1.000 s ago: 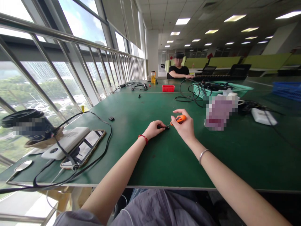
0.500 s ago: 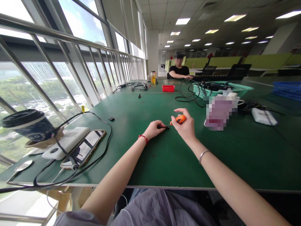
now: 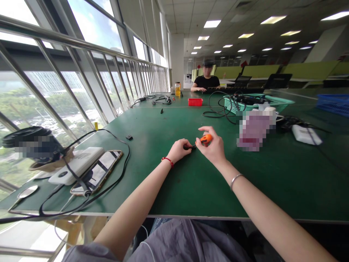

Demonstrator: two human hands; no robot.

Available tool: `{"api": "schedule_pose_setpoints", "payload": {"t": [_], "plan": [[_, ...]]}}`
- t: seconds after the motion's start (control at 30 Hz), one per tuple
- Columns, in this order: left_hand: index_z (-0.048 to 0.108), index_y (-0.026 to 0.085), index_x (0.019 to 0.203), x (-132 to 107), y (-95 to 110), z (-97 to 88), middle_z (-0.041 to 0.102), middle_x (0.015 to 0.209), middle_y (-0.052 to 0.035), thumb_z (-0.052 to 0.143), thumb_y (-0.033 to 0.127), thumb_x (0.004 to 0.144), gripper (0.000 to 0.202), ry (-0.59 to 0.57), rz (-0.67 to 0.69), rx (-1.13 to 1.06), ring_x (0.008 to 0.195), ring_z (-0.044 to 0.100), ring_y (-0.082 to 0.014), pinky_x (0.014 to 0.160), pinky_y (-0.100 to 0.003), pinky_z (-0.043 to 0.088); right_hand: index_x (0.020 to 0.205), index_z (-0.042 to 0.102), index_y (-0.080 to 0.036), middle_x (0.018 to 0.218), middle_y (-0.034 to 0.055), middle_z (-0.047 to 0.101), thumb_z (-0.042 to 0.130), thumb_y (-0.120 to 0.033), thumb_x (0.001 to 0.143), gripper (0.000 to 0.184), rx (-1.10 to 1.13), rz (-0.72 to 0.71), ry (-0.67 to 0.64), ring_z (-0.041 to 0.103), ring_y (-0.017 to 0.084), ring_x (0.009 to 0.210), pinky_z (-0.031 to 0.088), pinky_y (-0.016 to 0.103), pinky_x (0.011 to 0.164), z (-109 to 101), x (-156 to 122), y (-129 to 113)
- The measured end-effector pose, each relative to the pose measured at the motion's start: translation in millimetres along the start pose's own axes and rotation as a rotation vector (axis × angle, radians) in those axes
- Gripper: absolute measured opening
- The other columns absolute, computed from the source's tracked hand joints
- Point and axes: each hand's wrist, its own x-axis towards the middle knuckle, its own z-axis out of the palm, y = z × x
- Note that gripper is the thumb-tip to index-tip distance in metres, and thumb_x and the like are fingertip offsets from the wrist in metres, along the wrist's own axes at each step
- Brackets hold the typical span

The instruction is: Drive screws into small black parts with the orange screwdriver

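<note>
Two clamped, I see: black piece [image 3: 193,147] in left grip [image 3: 178,150], orange screwdriver [image 3: 206,138] in right grip [image 3: 215,147], slanting down-left toward that piece.

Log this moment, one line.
left grip: pinching small black piece | right grip: holding orange screwdriver, shaft toward piece | tip contact: unclear | red tray: farther back on table

Green tabletop [image 3: 245,189], red bin [image 3: 195,103], teal basket [image 3: 281,105], phone [image 3: 98,173], blue basket [image 3: 333,105]
</note>
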Motion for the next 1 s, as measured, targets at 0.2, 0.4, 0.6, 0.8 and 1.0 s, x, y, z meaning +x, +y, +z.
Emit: {"api": "schedule_pose_setpoints", "payload": {"t": [0.2,0.4,0.6,0.8,1.0], "plan": [[0.063,0.014,0.073,-0.1,0.4,1.2,0.06,0.074,-0.0012,0.061,0.013,0.067,0.006,0.002,0.037,0.097,0.07,0.055,-0.0135,0.067,-0.025,0.046,0.112,0.053,-0.02,0.061,-0.0048,0.055,0.062,-0.044,0.07,0.049,-0.056,-0.031,0.073,0.051,0.012,0.052,0.04,0.024,0.053,-2.5,0.5,-2.0],[0.059,0.016,0.068,-0.7,2.7,-1.7,0.059,0.074,-0.0015,0.061,0.013,0.067,0.004,0.016,0.051,0.192,0.076,0.055,-0.0161,0.073,-0.028,0.045,0.091,0.059,-0.02,0.056,-0.0048,0.052,0.055,-0.037,0.078,0.022,0.023,-0.027,-0.023,0.045,0.009,0.045,0.038,0.022,0.051,-2.3,-0.5,-2.9],[0.059,0.016,0.07,-0.7,2.8,-2.6,0.059,0.075,-0.0017,0.06,0.014,0.068,0.003,0.02,0.045,0.196,0.075,0.055,-0.0161,0.073,-0.028,0.045,0.115,0.049,-0.02,0.072,-0.0024,0.057,0.061,-0.038,0.07,0.05,-0.033,-0.061,0.045,0.053,0.013,0.059,0.042,0.024,0.056,-1.1,0.0,0.3],[0.059,0.017,0.069,-0.7,2.4,-2.8,0.06,0.076,-0.002,0.06,0.014,0.068,0.003,0.01,0.049,0.211,0.077,0.056,-0.0168,0.075,-0.029,0.046,0.081,0.056,-0.022,0.049,-0.0061,0.046,0.054,-0.04,0.077,0.018,-0.07,-0.019,-0.046,0.044,0.011,0.045,0.037,0.024,0.052,-2.0,-1.7,-2.6],[0.06,0.017,0.072,-0.5,2.8,-3.9,0.061,0.078,-0.0027,0.06,0.015,0.07,0.003,0.009,0.063,0.247,0.079,0.057,-0.0178,0.076,-0.03,0.047,0.113,0.048,-0.02,0.083,0.0021,0.06,0.059,-0.037,0.071,0.047,-0.021,-0.107,0.044,0.058,0.016,0.07,0.045,0.026,0.063,-1.4,-0.5,-2.4]]}}
